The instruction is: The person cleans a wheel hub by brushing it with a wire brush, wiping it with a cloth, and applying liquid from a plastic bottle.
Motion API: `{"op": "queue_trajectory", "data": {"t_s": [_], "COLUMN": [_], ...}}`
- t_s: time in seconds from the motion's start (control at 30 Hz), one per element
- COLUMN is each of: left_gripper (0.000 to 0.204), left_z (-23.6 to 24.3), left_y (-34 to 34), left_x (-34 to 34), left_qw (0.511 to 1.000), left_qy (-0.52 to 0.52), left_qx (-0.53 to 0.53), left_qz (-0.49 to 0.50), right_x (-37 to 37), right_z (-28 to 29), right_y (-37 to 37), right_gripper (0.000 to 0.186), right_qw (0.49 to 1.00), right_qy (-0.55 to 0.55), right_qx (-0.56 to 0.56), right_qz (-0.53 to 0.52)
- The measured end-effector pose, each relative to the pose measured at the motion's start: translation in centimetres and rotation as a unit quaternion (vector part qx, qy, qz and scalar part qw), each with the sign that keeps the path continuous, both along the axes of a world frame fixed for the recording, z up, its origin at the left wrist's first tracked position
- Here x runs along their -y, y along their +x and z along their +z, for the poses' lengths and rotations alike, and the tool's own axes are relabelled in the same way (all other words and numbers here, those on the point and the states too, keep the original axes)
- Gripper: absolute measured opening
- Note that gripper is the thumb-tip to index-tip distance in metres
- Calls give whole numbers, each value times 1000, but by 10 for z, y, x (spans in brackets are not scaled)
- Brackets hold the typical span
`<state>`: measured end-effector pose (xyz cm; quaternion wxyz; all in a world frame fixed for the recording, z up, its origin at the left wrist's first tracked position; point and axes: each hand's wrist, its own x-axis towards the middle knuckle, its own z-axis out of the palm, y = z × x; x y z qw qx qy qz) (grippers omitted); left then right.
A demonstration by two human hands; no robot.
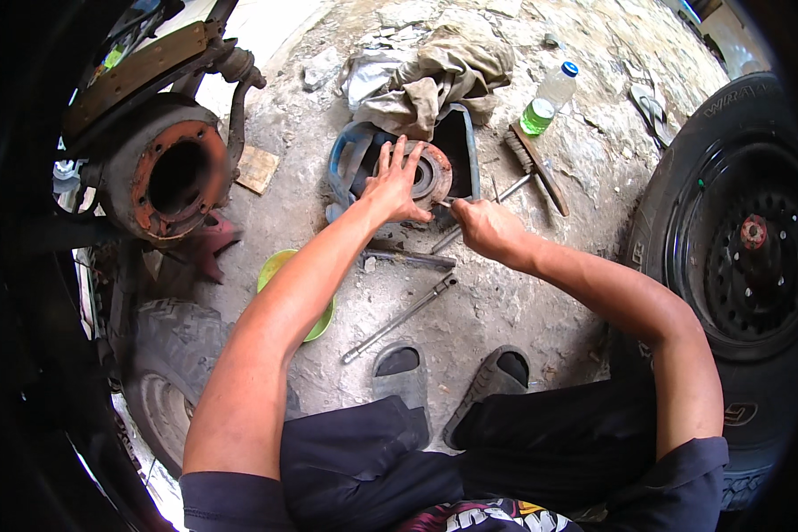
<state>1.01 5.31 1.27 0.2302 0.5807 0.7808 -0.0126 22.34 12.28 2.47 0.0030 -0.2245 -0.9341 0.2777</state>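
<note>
Round metal part: one, ring-faced, orange and grey with a dark centre (436,160); sits in the mouth of the blue container, what bears its weight hidden from me.
Blue container: one, cut open (473,152), dark inside, on the ground just beyond the hands.
Left hand: one, bare (392,190); grip spread wide, fingers fanned, laid flat over the metal part without closing around it.
Right hand: one, bare (489,232); grip closed in a fist on a slender tool (444,204), its tip at the part's near right edge.
Bars: a dark bar (408,258) near the container; a long silver wrench handle (397,319) nearer the feet.
Brush: one, wooden-backed (551,184), right of the container.
Bottle: one, clear, blue-capped, green liquid low inside (551,92), beyond the brush.
Cloths: one heap, grey and tan (457,73), behind the container.
Bowl: one, yellow-green (275,268), partly behind the left forearm.
Axle hub: one, orange-faced (153,142), far left.
Wheel: one, black rim, tyre fitted (661,208), far right.
Footwear: two grey sandals (399,379), worn.
</note>
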Motion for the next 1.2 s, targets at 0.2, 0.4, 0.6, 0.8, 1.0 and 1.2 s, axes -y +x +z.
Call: {"op": "queue_trajectory", "data": {"t_s": [0.2,0.4,0.6,0.8,1.0,1.2], "left_gripper": [144,143,143,144,145,147], "left_z": [-7,2,-5,-1,-8,-4], "left_y": [-9,0,-5,-3,-4,-6], "left_x": [4,-1,2,5,2,6], "left_qw": [1000,1000,999,1000,999,999], "left_qy": [26,15,33,25,42,33], "left_qx": [8,3,9,-1,13,5], "left_qz": [-2,-4,-6,-3,-5,3], "right_x": [-4,-6,-25,0,-31,-5], "right_z": [1,-7,-6,-7,-6,3], "right_y": [-6,6,-2,6,0,6], "right_gripper": [15,16,15,19,18,19], "right_qw": [1000,999,998,999,998,1000], "right_qy": [12,16,32,1,46,3], "right_qx": [-17,-29,-43,-48,-28,2], "right_qz": [-1,9,-22,-3,-15,-8]}}
